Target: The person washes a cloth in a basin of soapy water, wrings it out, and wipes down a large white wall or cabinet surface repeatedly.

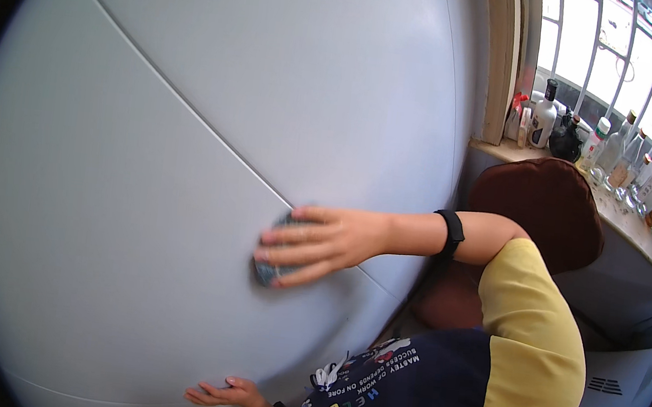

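My right hand (334, 240), with a black band on its wrist, lies flat with spread fingers over a dark grey-green pad (265, 274). It presses the pad against a smooth pale panelled surface (136, 230), just beside a long straight seam (181, 93). Most of the pad is hidden under the fingers, so I cannot tell whether it is a sponge or a folded cloth. Lower down, near my shirt, my left hand (223, 394) is held with its fingers loosely extended and nothing visible in it. Whether it touches the surface is unclear.
To the right, a windowsill (621, 210) carries several bottles, among them a white one (543, 123), before a barred window (590, 59). A dark brown cushion (538, 197) is below the sill, behind my right arm. A white slotted object (622, 385) stands lower right.
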